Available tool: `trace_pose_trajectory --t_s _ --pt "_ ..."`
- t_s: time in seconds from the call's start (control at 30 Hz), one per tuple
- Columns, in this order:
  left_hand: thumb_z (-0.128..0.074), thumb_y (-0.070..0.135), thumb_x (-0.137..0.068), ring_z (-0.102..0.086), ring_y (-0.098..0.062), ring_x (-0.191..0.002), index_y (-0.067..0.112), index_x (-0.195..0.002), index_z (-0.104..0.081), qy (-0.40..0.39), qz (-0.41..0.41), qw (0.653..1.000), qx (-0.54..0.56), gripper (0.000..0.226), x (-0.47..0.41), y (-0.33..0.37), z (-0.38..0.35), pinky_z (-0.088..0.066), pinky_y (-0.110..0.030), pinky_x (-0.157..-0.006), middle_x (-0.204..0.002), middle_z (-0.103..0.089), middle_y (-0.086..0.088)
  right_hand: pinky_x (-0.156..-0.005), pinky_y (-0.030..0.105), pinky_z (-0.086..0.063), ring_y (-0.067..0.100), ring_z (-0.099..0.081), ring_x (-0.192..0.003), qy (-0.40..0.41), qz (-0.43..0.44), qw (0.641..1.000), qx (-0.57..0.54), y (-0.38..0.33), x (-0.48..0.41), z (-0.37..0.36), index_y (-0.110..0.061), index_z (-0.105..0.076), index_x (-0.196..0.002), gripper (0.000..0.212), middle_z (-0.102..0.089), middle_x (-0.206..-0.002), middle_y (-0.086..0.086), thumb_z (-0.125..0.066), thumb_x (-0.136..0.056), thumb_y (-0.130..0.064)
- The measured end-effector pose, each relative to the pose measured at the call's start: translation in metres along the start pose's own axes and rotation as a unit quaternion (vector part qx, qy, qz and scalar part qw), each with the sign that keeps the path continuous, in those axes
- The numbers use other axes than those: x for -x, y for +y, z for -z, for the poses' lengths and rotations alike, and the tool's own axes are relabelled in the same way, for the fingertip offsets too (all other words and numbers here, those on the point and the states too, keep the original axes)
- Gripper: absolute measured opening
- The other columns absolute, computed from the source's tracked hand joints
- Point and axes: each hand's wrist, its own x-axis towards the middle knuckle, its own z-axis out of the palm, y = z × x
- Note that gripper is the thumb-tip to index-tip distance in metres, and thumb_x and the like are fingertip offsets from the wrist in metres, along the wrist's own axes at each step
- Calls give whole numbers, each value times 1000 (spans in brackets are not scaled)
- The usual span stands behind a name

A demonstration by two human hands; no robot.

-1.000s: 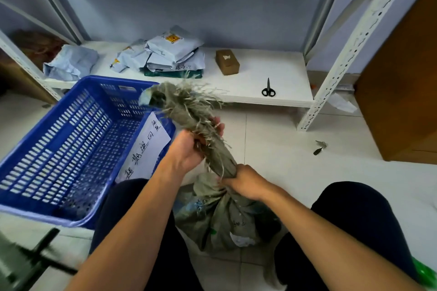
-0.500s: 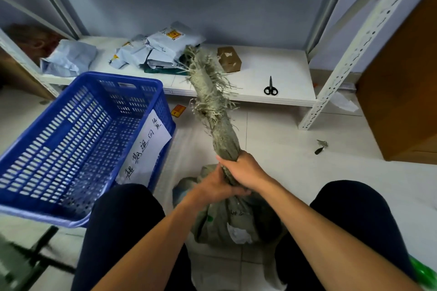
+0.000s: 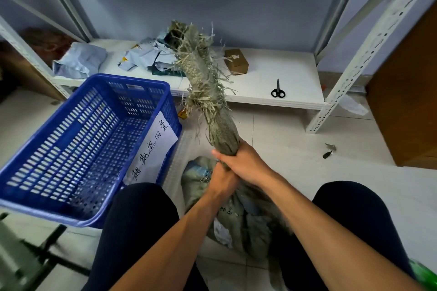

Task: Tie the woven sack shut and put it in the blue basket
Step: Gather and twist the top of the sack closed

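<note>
While both forearms reached forward between the knees, the right hand [image 3: 246, 163] curled its fingers around the base of the twisted neck [image 3: 208, 92] of the woven sack [image 3: 246, 224]. The left hand [image 3: 221, 181] clenched the same neck just beneath, touching the right. The sack's body sat on the tiled floor [image 3: 283, 149] between the legs, its frayed neck standing up. One blue basket [image 3: 132, 79] stood just left of the sack, bearing one handwritten paper label [image 3: 153, 149]. Behind, the low white shelf [image 3: 272, 73] held one pair of scissors [image 3: 278, 91] and one small cardboard box [image 3: 236, 61]. Bare tiles lay to the sack's right.
</note>
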Motion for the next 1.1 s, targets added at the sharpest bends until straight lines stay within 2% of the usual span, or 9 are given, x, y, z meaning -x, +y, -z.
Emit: trace_pose_trajectory --t_s 0.07,0.13,0.27,0.43,0.6,0.7,0.77,0.87,1.1 --pt "-47 26 -102 -61 -9 -102 11 -123 -55 68 27 997 31 27 -3 2 -1 -43 -30 -106 -107 -69 1 -94 40 -54 17 -64 -107 -11 21 999 29 -4 4 5 -21 -57 -127 70 -67 -119 -1 -70 -72 -62" --pt "-47 26 -99 -62 -16 -106 11 -120 -60 21 52 993 105 29 -6 11 5 -48 -39 -107 -112 -67 -6 -97 37 -51 15 -60 -112 17 70 996 49 -5 9 9 -21 -56 -129 53 -64 -123 -2 -71 -82 -43" --pt "-57 29 -101 -72 -25 -85 5 -103 -68 59 156 961 219 27 -24 7 19 -59 -41 -82 -86 -77 -7 -101 33 -48 8 -56 -116 56 113 988 86 -1 18 20 -27 -50 -138 53 -58 -131 -6 -64 -87 -21" --pt "-62 37 -98 -69 -26 -98 13 -97 -66 102 218 937 254 24 -29 13 15 -55 -40 -92 -102 -72 -7 -112 42 -37 21 -36 -139 -111 87 962 231 18 26 15 -33 -9 -158 105 -36 -156 1 -72 -74 -41" --pt "-67 53 -87 -70 -24 -91 9 -99 -73 117 243 932 243 46 -23 19 9 -55 -38 -94 -93 -75 -6 -123 44 -20 24 -10 -153 -97 76 946 298 30 25 4 -19 4 -159 128 -6 -167 3 -80 -69 -52" --pt "-66 52 -90 -56 -20 -57 15 -54 -60 88 234 939 237 52 -16 28 4 -49 -34 -72 -56 -59 -3 -117 47 -31 26 -24 -148 -82 58 956 276 42 21 3 -21 -3 -158 130 -23 -161 4 -82 -60 -54" --pt "-67 49 -91 -46 -18 -48 17 -47 -50 72 238 938 242 57 -13 29 3 -43 -35 -66 -49 -50 -3 -114 46 -36 23 -33 -143 -70 55 965 245 45 18 4 -27 -7 -157 129 -35 -154 -1 -82 -56 -55" --pt "-67 38 -92 -40 -16 -44 17 -52 -43 60 237 932 267 51 -8 33 8 -40 -31 -58 -49 -40 -3 -100 37 -46 17 -51 -121 -57 62 976 200 42 17 0 -35 -20 -150 116 -50 -131 -11 -84 -54 -52" --pt "-73 28 -86 -29 -14 -43 20 -54 -49 85 225 935 262 40 -7 42 17 -28 -30 -51 -50 -34 1 -69 29 -51 11 -62 -80 -82 54 989 114 33 18 -11 -32 -51 -90 32 -63 -86 -9 -75 -73 -20"
